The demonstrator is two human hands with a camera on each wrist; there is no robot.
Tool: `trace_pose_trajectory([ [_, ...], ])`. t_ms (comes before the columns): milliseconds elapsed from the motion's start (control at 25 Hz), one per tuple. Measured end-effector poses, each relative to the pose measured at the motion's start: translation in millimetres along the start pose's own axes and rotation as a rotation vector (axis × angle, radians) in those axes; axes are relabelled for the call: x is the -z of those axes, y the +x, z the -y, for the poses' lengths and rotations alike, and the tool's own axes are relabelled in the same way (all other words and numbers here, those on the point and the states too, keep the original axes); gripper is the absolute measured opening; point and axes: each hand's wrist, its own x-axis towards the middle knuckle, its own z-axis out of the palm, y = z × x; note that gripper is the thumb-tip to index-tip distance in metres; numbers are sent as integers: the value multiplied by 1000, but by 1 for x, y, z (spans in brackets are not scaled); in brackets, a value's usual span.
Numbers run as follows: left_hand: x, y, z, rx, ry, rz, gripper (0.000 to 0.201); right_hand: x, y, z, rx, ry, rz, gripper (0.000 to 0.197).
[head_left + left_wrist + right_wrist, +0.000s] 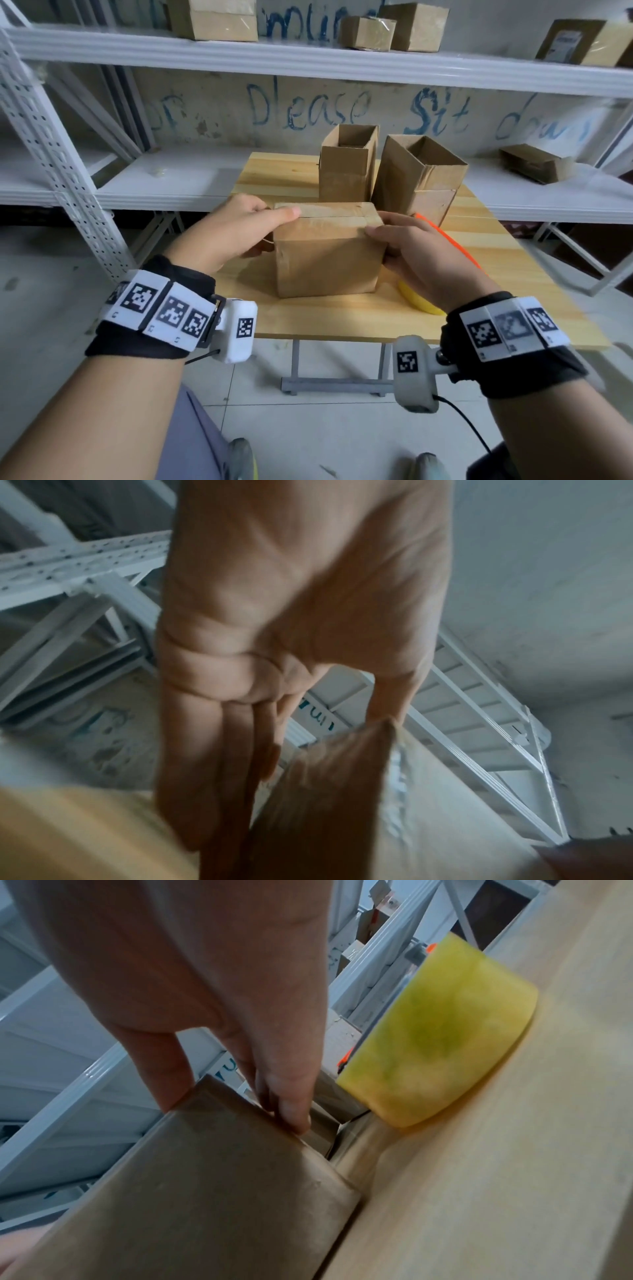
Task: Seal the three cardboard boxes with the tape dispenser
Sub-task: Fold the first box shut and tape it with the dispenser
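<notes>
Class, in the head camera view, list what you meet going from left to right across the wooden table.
Left hand → closed box held between both hands → right hand → orange and yellow tape dispenser lying on the table.

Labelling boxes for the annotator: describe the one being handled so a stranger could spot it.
On the wooden table, three cardboard boxes stand. It is the nearest box, gripped between the left hand and the right hand. Its flaps are closed; the two boxes behind stand open.
</notes>
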Motion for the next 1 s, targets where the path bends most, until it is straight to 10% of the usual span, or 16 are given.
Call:
trace_pose_trajectory([
  [280,11,-5,4,-170,128,200,122,-3,1,-2,21,-49,-71,55],
  [480,8,2,10,-225,216,186,107,-5,-2,1,29,-52,-125,8],
  [1000,26,0,15,-138,251,50,115,-9,-3,-3,92,-172,-66,15],
])
